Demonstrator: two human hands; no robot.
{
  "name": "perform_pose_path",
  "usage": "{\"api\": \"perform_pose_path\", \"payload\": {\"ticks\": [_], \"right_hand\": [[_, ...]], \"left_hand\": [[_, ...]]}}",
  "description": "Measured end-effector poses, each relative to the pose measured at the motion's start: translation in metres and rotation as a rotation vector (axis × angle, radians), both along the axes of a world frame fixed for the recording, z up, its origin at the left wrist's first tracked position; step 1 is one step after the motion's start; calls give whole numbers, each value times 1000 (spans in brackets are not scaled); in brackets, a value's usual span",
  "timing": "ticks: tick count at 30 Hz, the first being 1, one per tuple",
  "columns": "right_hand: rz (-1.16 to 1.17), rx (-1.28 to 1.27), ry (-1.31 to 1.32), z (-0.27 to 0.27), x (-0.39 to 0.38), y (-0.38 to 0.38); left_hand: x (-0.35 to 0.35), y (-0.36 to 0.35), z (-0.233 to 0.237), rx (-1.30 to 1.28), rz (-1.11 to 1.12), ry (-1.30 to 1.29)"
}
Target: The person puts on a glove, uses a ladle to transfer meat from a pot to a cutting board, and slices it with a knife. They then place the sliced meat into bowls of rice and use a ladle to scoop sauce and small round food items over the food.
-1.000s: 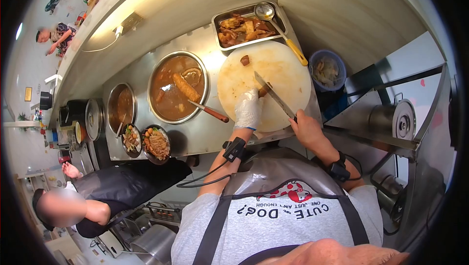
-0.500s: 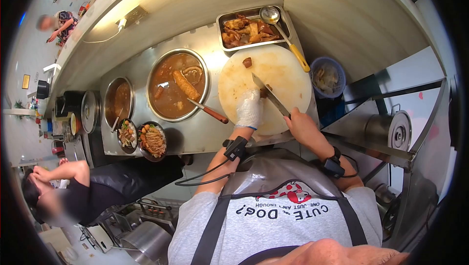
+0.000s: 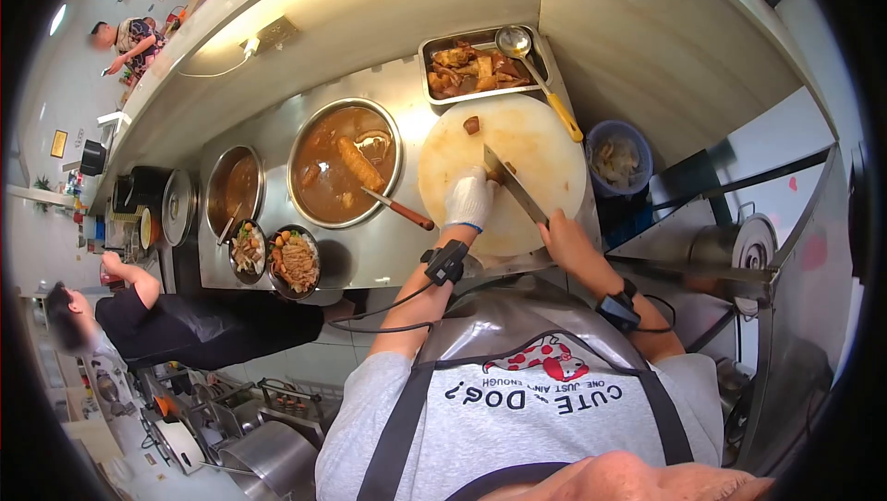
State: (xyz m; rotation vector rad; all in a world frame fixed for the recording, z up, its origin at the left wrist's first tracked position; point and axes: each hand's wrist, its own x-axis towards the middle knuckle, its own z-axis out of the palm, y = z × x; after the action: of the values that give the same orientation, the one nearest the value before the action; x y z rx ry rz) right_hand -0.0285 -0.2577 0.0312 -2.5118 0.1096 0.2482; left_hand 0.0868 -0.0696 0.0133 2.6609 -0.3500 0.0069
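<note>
My right hand (image 3: 568, 244) grips the handle of a knife (image 3: 517, 189), whose broad blade slants across the round white cutting board (image 3: 545, 136). My left hand (image 3: 468, 203), in a clear plastic glove, is curled close against the left side of the blade, its fingertips on a small brown piece of meat mostly hidden by the hand and knife. Brown bits (image 3: 510, 167) show just beyond the blade. Another brown chunk of meat (image 3: 472, 125) lies by itself near the board's far edge.
Behind the board is a metal tray (image 3: 427, 76) of braised meat with a ladle (image 3: 540, 76). Left are a big pot of brown broth (image 3: 319, 182), a red-handled utensil (image 3: 407, 211), a smaller pot (image 3: 231, 191) and two filled bowls (image 3: 294, 262). A blue basket (image 3: 647, 154) stands right. A co-worker (image 3: 203, 325) is at left.
The blade now stands steeper and closer to my left fingers, covering more of the brown piece. The view has shifted slightly. The co-worker's raised arm has moved away from the head.
</note>
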Motion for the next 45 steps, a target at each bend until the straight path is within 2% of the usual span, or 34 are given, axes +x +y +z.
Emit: {"api": "perform_pose_path", "payload": {"ticks": [3, 6, 9, 11, 12, 14, 15, 17, 18, 20, 21, 23, 24, 26, 27, 29, 36, 38, 41, 45], "right_hand": [[-5, 24, -40, -1, 13, 6], [-27, 38, -11, 1, 1, 0], [-69, 54, 43, 4, -18, -19], [-94, 62, 73, 3, -29, -30], [-95, 74, 45, 1, -31, -35], [-103, 99, 26, 0, -36, -40], [-100, 139, 64, 3, -36, -43], [-125, 241, 183, 13, -35, -45], [-137, 245, 194, 17, -34, -45], [-98, 283, 256, 26, -30, -43], [-103, 283, 260, 32, -27, -43], [-111, 323, 368, 39, -21, -41], [-110, 321, 368, 29, -22, -44], [100, 245, 63, 1, -24, -58], [102, 239, 67, 14, -21, -58], [-14, 338, 419, 52, -12, -55], [-108, 548, 529, 52, -3, -49], [-145, 659, 590, 48, -1, -51], [-216, 667, 647, 53, 5, -50], [-180, 712, 689, 46, 17, -50]], "left_hand": [[-4, -4, 5, 15, -18, 29], [0, -1, 15, 95, -73, -121], [1, -1, 15, 228, -108, 32], [1, 6, 1, -42, -369, -82], [-4, 8, 0, -43, -362, -72], [-17, 15, 1, -228, -442, -40], [-21, 20, -5, -219, -450, -29], [-30, 33, -24, -476, -360, 81], [-38, 34, -17, -473, -368, 96], [-51, 31, 10, -280, -344, -186], [-54, 29, 11, -282, -348, -181], [-58, 23, 10, -177, -163, -294], [-57, 20, 5, -179, -162, -293], [-54, 17, -10, -399, -140, -154], [-53, 16, -14, -405, -135, -152], [-52, 15, -17, -492, -142, -141], [-46, 27, -13, -547, -212, -189], [-47, 26, -14, -611, -201, -109], [-46, 26, -12, -577, -217, -97], [-42, 28, -24, -599, -230, -101]]}}
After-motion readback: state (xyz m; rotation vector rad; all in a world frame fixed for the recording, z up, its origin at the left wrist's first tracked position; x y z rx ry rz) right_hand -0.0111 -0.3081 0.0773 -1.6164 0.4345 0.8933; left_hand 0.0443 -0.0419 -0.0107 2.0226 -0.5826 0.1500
